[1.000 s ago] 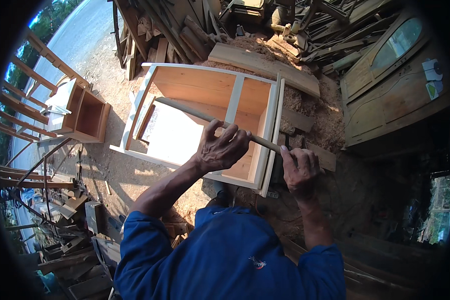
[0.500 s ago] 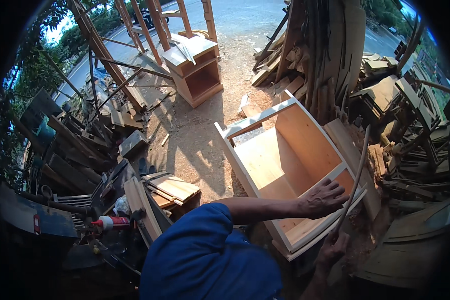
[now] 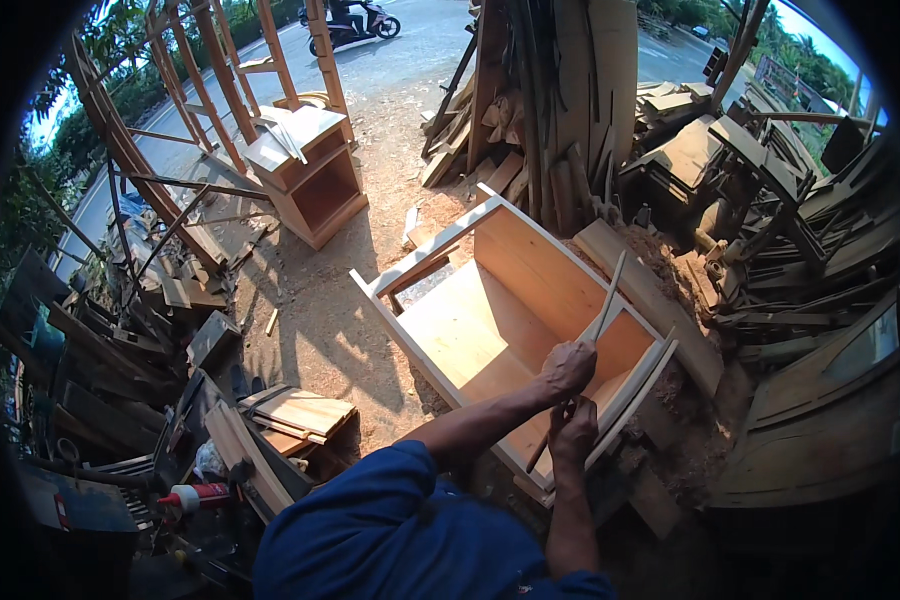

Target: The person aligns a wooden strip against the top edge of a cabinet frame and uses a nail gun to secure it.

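Observation:
A pale wooden cabinet frame [image 3: 490, 330] lies on its back on the sawdust ground in front of me. Both hands grip one thin wooden strip [image 3: 602, 300] that stands slanted over the cabinet's near right end. My left hand [image 3: 567, 368] is shut on the strip at its middle. My right hand [image 3: 573, 430] is shut on it just below, close to the cabinet's front rail. The strip's lower end shows below my right hand.
A smaller wooden cabinet [image 3: 310, 175] stands at the back left beside a tall wooden frame [image 3: 140, 140]. Planks [image 3: 550, 90] lean behind the cabinet; scrap wood [image 3: 800, 200] piles up on the right. Stacked boards [image 3: 295, 412] and a red-tipped bottle [image 3: 195, 495] lie at my left.
My view has swung round to the left, and the cabinet now lies to the right of centre. Both hands have come together on the strip, which now stands steeper.

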`<state>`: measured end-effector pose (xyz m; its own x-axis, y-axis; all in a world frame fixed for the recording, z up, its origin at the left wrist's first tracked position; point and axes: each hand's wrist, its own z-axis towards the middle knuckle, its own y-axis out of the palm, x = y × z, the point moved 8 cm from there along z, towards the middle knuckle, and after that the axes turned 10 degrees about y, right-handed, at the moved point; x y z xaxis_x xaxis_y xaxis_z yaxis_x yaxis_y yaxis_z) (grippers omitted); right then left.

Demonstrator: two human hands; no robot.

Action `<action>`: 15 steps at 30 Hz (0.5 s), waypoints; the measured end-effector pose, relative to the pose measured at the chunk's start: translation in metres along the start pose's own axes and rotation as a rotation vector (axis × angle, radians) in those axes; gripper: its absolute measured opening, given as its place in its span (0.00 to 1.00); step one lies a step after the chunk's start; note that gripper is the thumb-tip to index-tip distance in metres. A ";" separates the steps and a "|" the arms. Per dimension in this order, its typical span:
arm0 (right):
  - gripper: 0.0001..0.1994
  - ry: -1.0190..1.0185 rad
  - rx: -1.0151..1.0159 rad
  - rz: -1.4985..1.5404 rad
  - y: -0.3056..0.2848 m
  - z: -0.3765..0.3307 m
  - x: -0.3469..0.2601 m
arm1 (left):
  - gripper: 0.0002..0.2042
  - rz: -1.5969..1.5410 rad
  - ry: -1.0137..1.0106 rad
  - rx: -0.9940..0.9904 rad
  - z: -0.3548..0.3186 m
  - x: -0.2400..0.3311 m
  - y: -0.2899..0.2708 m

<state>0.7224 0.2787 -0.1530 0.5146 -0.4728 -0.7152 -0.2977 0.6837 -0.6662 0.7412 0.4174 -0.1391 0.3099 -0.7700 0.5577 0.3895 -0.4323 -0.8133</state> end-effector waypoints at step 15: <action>0.09 0.179 0.004 0.011 -0.047 -0.033 0.055 | 0.13 0.193 0.132 -0.016 0.004 -0.036 0.053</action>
<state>0.7379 0.2024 -0.1682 0.3598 -0.5562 -0.7492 -0.2995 0.6916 -0.6573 0.7546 0.4239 -0.2016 0.2611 -0.8933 0.3658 0.3194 -0.2776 -0.9061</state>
